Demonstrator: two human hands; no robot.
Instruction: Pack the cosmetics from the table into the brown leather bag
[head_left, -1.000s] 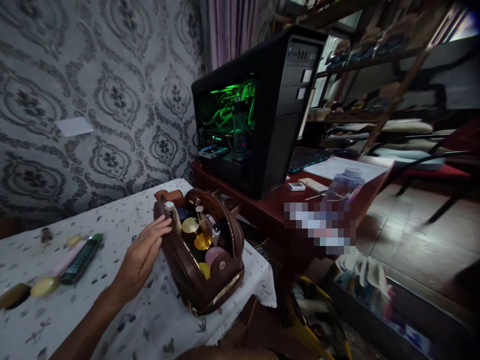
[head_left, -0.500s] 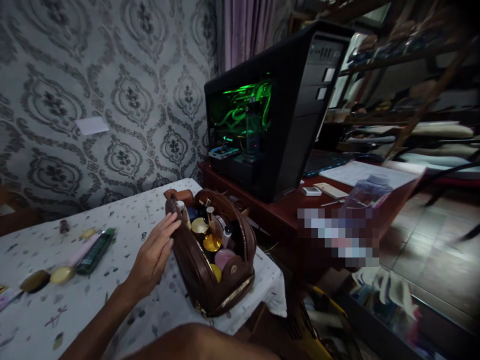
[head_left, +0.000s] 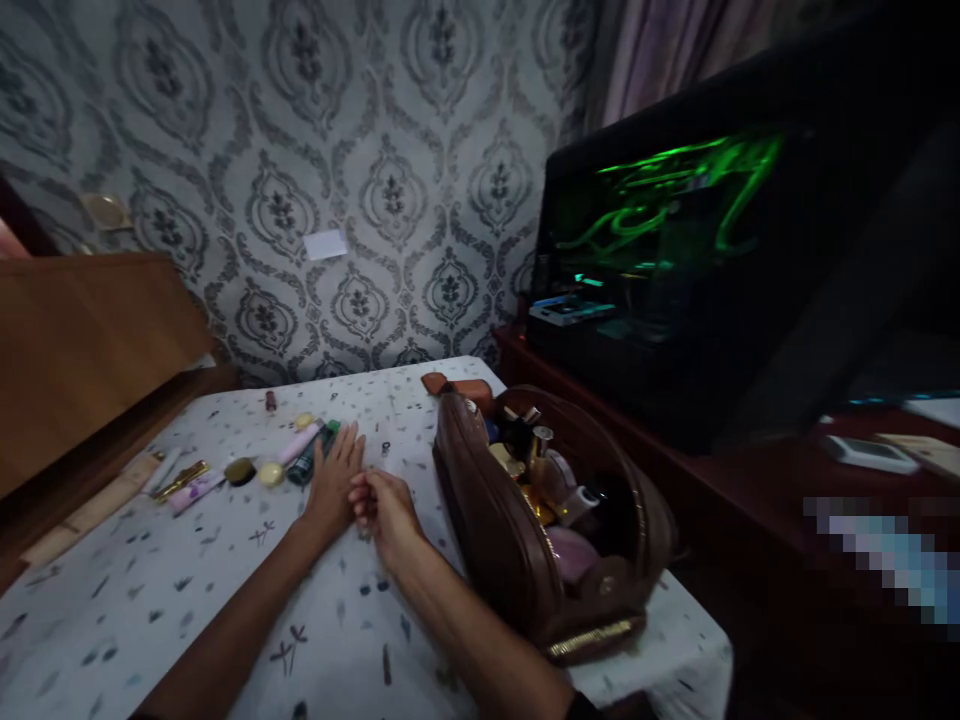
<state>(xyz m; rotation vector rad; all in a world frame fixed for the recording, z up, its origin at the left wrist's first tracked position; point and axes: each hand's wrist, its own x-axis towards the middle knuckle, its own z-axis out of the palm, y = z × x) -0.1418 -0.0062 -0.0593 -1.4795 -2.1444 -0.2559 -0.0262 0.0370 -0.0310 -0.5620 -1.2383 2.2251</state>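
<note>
My left hand (head_left: 335, 488) lies flat and open on the patterned tablecloth, fingers stretched out beside a dark green tube (head_left: 304, 463) and partly covering it. Close against it on the right is my right hand (head_left: 390, 515), its fingers curled in; whether anything is inside them is hidden. To the right of both hands stands a brown leather cosmetic bag (head_left: 495, 530), unzipped. Inside it are bottles and jars, among them a gold-capped bottle (head_left: 541, 440) and a pink round item (head_left: 574, 555). Neither hand touches the bag.
Left of my hands lie a pink tube (head_left: 300, 440), a pale yellow round item (head_left: 270, 474), a dark round jar (head_left: 240, 471) and a gold item (head_left: 182, 482). A computer case (head_left: 675, 260) glowing green stands at right, and a wooden panel (head_left: 90, 340) at far left.
My left hand has left the bag's side and moved left to the green tube. My right hand has come into view beside it. The view has turned left.
</note>
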